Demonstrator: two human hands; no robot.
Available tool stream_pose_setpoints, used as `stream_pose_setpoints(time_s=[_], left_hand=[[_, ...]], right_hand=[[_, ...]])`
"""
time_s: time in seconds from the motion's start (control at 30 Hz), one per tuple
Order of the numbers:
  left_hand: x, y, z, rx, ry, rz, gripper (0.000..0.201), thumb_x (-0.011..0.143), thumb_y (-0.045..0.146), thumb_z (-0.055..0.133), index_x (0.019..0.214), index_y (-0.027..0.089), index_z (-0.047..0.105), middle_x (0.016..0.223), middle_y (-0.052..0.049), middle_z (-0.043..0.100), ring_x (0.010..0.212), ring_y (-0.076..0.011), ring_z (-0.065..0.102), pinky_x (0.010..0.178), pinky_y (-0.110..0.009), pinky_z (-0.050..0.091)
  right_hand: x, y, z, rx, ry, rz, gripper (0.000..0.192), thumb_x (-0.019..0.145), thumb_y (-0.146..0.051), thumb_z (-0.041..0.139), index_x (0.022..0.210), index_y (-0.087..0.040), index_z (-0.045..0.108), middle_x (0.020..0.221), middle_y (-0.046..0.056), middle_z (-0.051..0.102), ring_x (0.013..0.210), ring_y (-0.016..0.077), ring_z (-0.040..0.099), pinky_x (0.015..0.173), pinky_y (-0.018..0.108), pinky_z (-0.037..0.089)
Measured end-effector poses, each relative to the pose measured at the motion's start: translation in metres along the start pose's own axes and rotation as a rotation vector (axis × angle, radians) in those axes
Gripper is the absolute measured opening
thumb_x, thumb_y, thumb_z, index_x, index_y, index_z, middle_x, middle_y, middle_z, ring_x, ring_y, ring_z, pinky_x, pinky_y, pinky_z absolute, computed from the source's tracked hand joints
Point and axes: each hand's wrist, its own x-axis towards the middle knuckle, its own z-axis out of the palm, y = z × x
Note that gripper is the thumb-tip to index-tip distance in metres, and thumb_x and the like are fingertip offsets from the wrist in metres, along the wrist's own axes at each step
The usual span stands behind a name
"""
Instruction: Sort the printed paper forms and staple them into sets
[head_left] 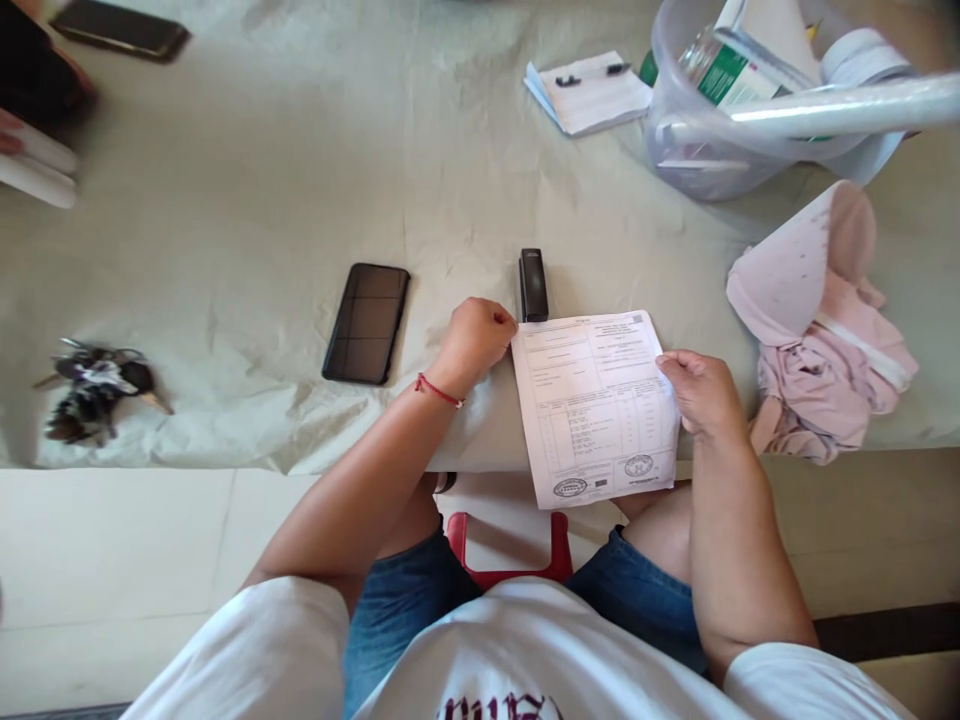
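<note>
A printed paper form (592, 410) with stamps near its bottom hangs partly over the table's front edge, above my lap. My left hand (480, 338) is closed at the form's upper left corner, pinching it. On the form's right edge, the thumb and fingers of my right hand (701, 390) are pinched together. Just beyond the top of the sheet lies a black stapler (533, 285), close to my left hand. To the left of that hand a black smartphone (367, 323) rests on the table.
A keyring bunch (101, 390) lies far left. Pink fabric (821, 350) is heaped at the right. Behind it stands a plastic tub (697, 160) with a long roll across it, beside a notepad (592, 95). Another phone (124, 28) and part of a person's hand (9, 132) show upper left.
</note>
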Motion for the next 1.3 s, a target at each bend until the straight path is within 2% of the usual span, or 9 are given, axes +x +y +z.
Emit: stream_pose_setpoints(time_s=[0.13, 0.33, 0.7, 0.83, 0.93, 1.03, 1.1, 1.2, 1.3], left_hand=[[0.006, 0.003, 0.002, 0.095, 0.017, -0.037, 0.023, 0.075, 0.008, 0.072, 0.057, 0.022, 0.067, 0.053, -0.003, 0.056, 0.059, -0.0200, 0.054, 0.055, -0.033, 0.039], [0.009, 0.001, 0.005, -0.030, 0.014, -0.106, 0.019, 0.075, 0.008, 0.072, 0.065, 0.022, 0.065, 0.058, 0.000, 0.058, 0.055, -0.0154, 0.048, 0.055, -0.031, 0.035], [0.012, -0.001, 0.007, -0.059, 0.009, -0.009, 0.018, 0.080, 0.004, 0.064, 0.075, 0.021, 0.062, 0.069, -0.001, 0.072, 0.063, -0.0163, 0.058, 0.068, -0.031, 0.042], [0.011, -0.003, 0.008, 0.003, 0.119, 0.142, 0.014, 0.086, 0.007, 0.063, 0.083, 0.021, 0.067, 0.076, -0.001, 0.073, 0.071, -0.0171, 0.062, 0.072, -0.031, 0.046], [0.011, -0.006, 0.009, 0.057, 0.183, 0.365, 0.013, 0.095, 0.013, 0.063, 0.095, 0.020, 0.074, 0.099, -0.006, 0.080, 0.094, -0.0208, 0.071, 0.088, -0.034, 0.054], [0.012, -0.009, 0.008, 0.105, 0.081, 0.568, 0.017, 0.102, 0.019, 0.063, 0.108, 0.021, 0.079, 0.130, -0.010, 0.081, 0.134, -0.0269, 0.069, 0.118, -0.045, 0.051], [0.014, -0.014, 0.006, 0.141, -0.007, 0.651, 0.023, 0.105, 0.023, 0.060, 0.117, 0.021, 0.080, 0.142, -0.010, 0.078, 0.149, -0.0285, 0.062, 0.129, -0.052, 0.044], [0.020, -0.022, 0.002, 0.167, -0.088, 0.710, 0.032, 0.109, 0.027, 0.055, 0.127, 0.021, 0.080, 0.150, -0.010, 0.076, 0.155, -0.0280, 0.058, 0.133, -0.053, 0.043], [0.025, -0.027, -0.002, 0.132, -0.138, 0.683, 0.036, 0.110, 0.032, 0.054, 0.133, 0.023, 0.079, 0.153, -0.008, 0.074, 0.158, -0.0280, 0.057, 0.135, -0.054, 0.042]], right_hand=[[-0.001, -0.004, 0.001, -0.001, 0.038, 0.004, 0.020, 0.076, -0.042, 0.076, 0.072, -0.023, 0.076, 0.066, -0.001, 0.069, 0.058, 0.0158, 0.056, 0.056, 0.030, 0.042], [-0.001, -0.003, -0.001, -0.033, 0.061, -0.020, 0.021, 0.078, -0.044, 0.077, 0.074, -0.024, 0.077, 0.066, -0.001, 0.069, 0.057, 0.0162, 0.056, 0.055, 0.030, 0.042], [0.005, -0.001, -0.006, -0.098, 0.115, 0.018, 0.018, 0.076, -0.042, 0.080, 0.074, -0.024, 0.077, 0.064, -0.002, 0.069, 0.057, 0.0164, 0.056, 0.054, 0.030, 0.040], [0.005, -0.001, -0.006, -0.103, 0.106, 0.014, 0.022, 0.076, -0.045, 0.081, 0.073, -0.024, 0.076, 0.065, -0.002, 0.069, 0.057, 0.0173, 0.056, 0.054, 0.031, 0.040], [0.005, -0.001, -0.006, -0.105, 0.097, 0.004, 0.024, 0.076, -0.047, 0.082, 0.074, -0.024, 0.076, 0.066, -0.001, 0.070, 0.058, 0.0175, 0.057, 0.054, 0.031, 0.042], [0.003, -0.003, -0.006, -0.100, 0.100, 0.022, 0.023, 0.076, -0.046, 0.082, 0.077, -0.025, 0.076, 0.069, -0.001, 0.072, 0.059, 0.0179, 0.058, 0.055, 0.031, 0.043], [0.002, -0.006, -0.006, -0.096, 0.093, 0.051, 0.021, 0.075, -0.044, 0.080, 0.078, -0.024, 0.077, 0.070, -0.001, 0.073, 0.060, 0.0177, 0.059, 0.057, 0.031, 0.044], [0.001, -0.009, -0.006, -0.100, 0.087, 0.081, 0.019, 0.074, -0.042, 0.078, 0.078, -0.023, 0.077, 0.070, -0.001, 0.073, 0.061, 0.0168, 0.058, 0.058, 0.030, 0.044], [0.000, -0.010, -0.005, -0.110, 0.106, 0.073, 0.019, 0.074, -0.042, 0.077, 0.076, -0.023, 0.076, 0.068, -0.001, 0.070, 0.060, 0.0161, 0.057, 0.058, 0.029, 0.043]])
